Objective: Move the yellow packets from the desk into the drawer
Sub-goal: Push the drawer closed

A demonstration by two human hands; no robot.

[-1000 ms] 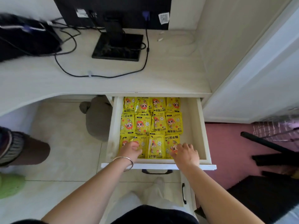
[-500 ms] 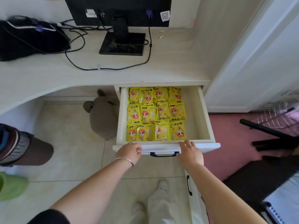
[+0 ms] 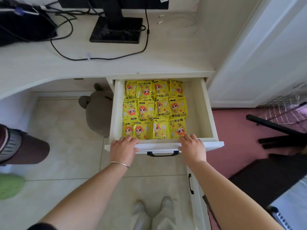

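Several yellow packets (image 3: pixel 154 110) with an orange cartoon face lie flat in three rows, filling the left and middle of the open white drawer (image 3: pixel 203 110). A bare strip of drawer floor shows to their right. My left hand (image 3: pixel 123 150) lies on the left part of the drawer's front panel, its fingers curled over the top edge. My right hand (image 3: pixel 193 149) grips the same edge further right, just past the nearest packet. The dark drawer handle (image 3: pixel 162 153) shows between my hands. I see no packet on the desk (image 3: pixel 166 60).
A monitor stand (image 3: pixel 116 30), a black bag (image 3: pixel 25 27) and a looping black cable (image 3: pixel 99 59) sit on the desk. Under it lies a grey plush toy (image 3: pixel 98 110). Another person's leg (image 3: pixel 25 146) stands at left, black chair legs (image 3: pixel 274 130) at right.
Both hands drew back from the front row of packets inside the drawer to its front edge and hold there. The view tilted closer to the drawer.
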